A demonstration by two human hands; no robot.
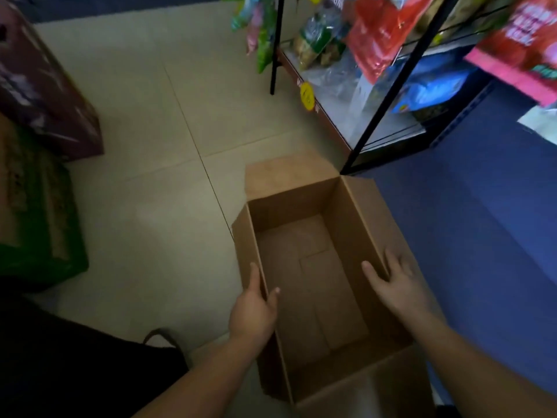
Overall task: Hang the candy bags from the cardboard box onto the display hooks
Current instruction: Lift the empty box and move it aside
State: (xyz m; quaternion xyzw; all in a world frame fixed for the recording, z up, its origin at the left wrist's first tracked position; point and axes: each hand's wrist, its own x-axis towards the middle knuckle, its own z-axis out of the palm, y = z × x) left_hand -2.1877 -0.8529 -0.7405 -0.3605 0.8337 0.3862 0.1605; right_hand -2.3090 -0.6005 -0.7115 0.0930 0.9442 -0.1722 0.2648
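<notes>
As the cardboard box (352,212) on the floor looks empty (candy bags (379,31) hang on the rack (388,95)), best lift it level, left hand (253,312) pinching one wall, right hand (398,285) spread over the other.

Floor (144,116): large pale tiles, separated by thin dark joints (193,137). To the right, the tiles meet a flat blue surface (482,236).

Rack (394,86): black metal posts, standing at the upper right where tile and blue surface meet. Its lowest shelf (331,122) has a brown front edge bearing a round yellow sticker (307,96).

Left edge: a maroon box (45,95) stands on the tiles; a green and brown carton (39,221) stands just beside it, nearer the camera.

Light: dim and even, with a soft sheen on the tiles.
</notes>
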